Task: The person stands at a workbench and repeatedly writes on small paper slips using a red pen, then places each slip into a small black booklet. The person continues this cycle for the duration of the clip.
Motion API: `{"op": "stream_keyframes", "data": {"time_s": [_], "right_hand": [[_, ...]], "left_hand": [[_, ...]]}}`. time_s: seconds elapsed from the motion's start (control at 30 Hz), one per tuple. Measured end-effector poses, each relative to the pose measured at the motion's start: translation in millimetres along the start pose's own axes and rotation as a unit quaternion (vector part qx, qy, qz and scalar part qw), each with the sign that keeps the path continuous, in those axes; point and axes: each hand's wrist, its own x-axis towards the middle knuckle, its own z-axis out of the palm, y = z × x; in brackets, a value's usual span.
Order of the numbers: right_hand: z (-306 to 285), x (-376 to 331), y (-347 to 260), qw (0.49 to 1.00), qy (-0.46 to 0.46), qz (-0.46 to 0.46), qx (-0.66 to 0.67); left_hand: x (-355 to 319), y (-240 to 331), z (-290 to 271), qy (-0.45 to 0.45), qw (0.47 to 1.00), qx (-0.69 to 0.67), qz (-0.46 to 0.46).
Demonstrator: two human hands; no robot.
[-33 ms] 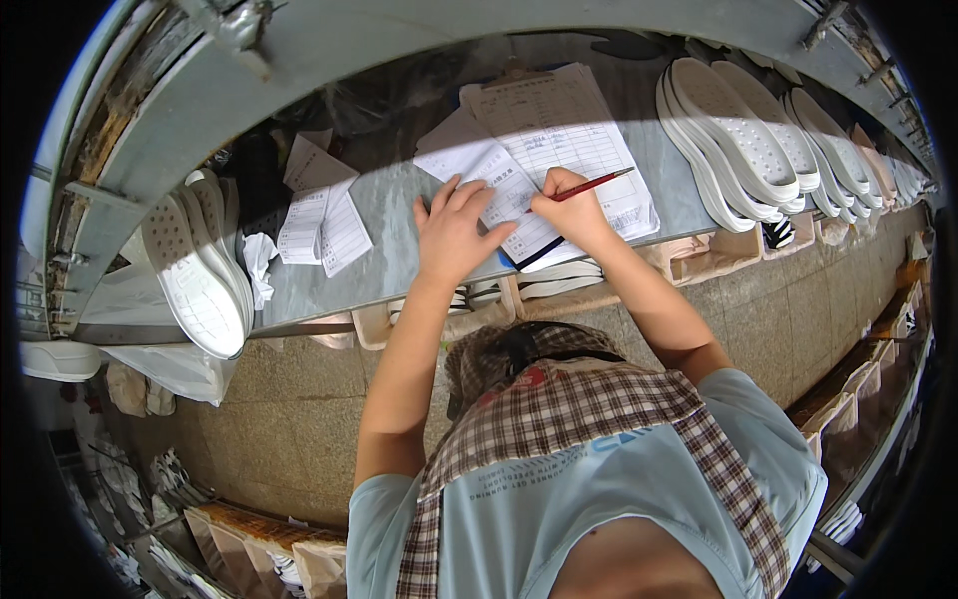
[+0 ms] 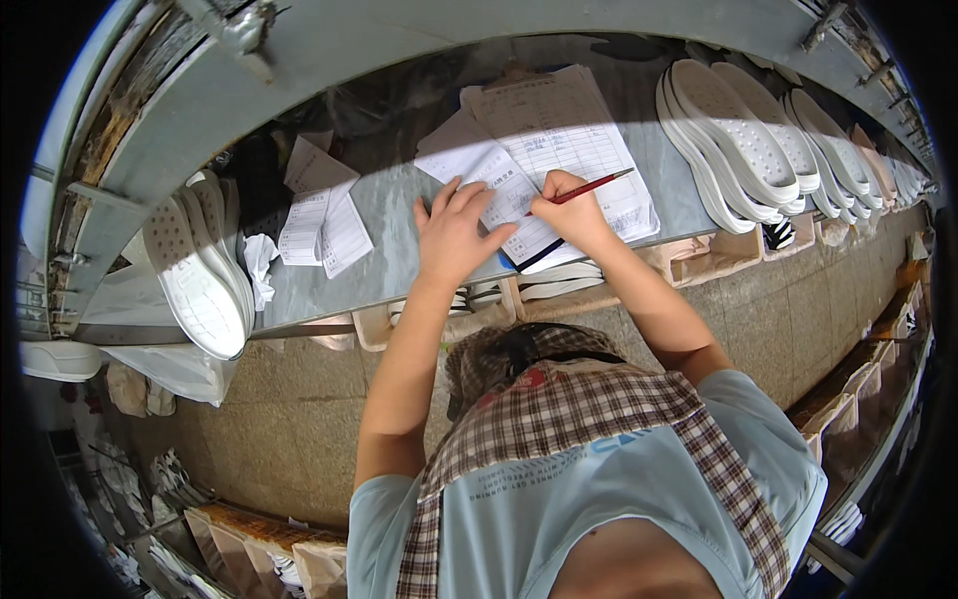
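My right hand (image 2: 575, 212) is closed round a dark red pen (image 2: 605, 182), its tip down at a printed slip (image 2: 511, 186). My left hand (image 2: 455, 230) lies with fingers spread on the left part of that slip, holding nothing. Under the slip a dark blue edge shows near the table's front, though what it belongs to is mostly hidden. Partly beneath and beyond the slip lies a stack of ruled sheets (image 2: 584, 130) with handwriting, on a clipboard whose metal clip (image 2: 515, 72) is at the far end.
Loose printed slips (image 2: 324, 215) and a crumpled white paper (image 2: 260, 268) lie left on the grey table (image 2: 384, 215). White shoe soles (image 2: 200, 275) lean at the far left; more soles (image 2: 733, 135) stand in rows at right. Lined bins (image 2: 718, 258) with soles sit below the front edge.
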Motion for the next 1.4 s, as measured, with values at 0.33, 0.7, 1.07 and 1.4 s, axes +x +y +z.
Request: {"op": "stream_keyframes", "data": {"time_s": [0.33, 0.7, 1.07, 1.4], "right_hand": [[-1, 1, 0, 1.000, 0.024, -0.011, -0.015], [-11, -19, -4, 0.999, -0.022, 0.032, -0.026], [-11, -23, 0, 0.999, 0.013, 0.036, -0.002], [-16, -31, -1, 0.999, 0.000, 0.038, 0.009]], "left_hand": [[-1, -3, 3, 0.000, 1.000, -0.008, -0.003], [-1, 0, 2, -0.005, 1.000, 0.004, 0.002], [-2, -1, 3, -0.013, 1.000, -0.003, 0.000], [0, -2, 2, -0.013, 1.000, -0.004, -0.004]]}}
